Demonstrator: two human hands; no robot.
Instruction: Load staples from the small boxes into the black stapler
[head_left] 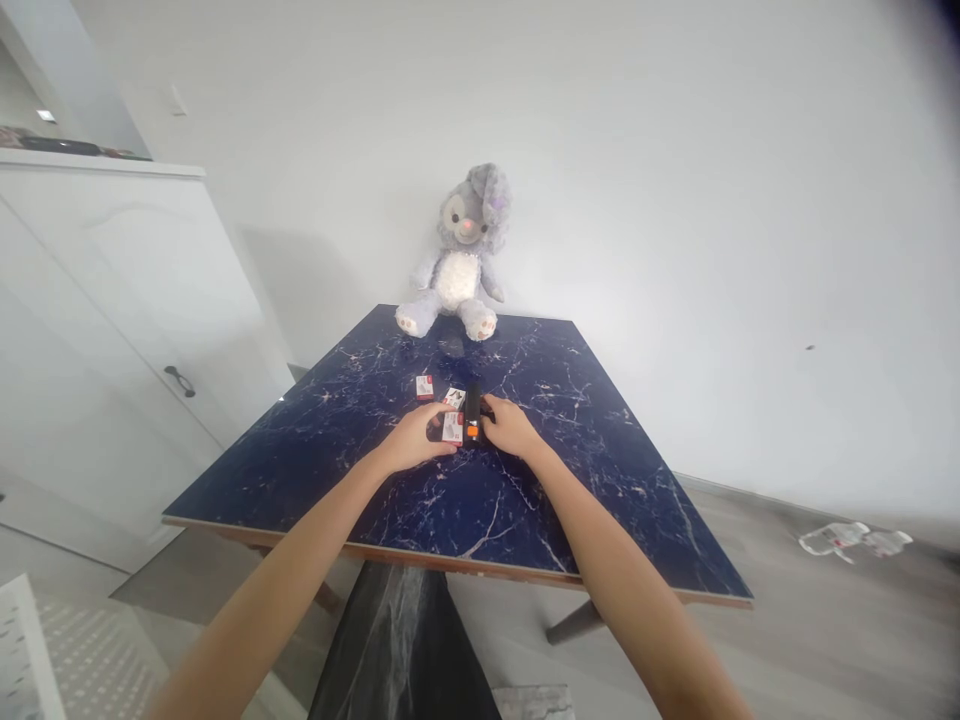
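Observation:
On the dark blue marbled table (pixel 420 490), my left hand (pixel 409 438) has its thumb and fingers around a small white-and-red box (pixel 452 428). Directly right of that box stands a black oblong object (pixel 472 402) with an orange patch near its close end; its exact kind is hard to make out. My right hand (pixel 511 428) closes on the right side of this black object, its fingertips partly hidden. Just beyond the held box lies a white-and-red packet (pixel 454 397) with black marks. A second small white-and-red box (pixel 424 386) lies a little farther left, apart from both hands.
A grey plush toy (pixel 459 270) sits at the table's far edge against the white wall. To the left stands a white cabinet (pixel 97 330) with a dark handle. Clear plastic items (pixel 855 540) lie on the floor at right. A white perforated surface shows at lower left.

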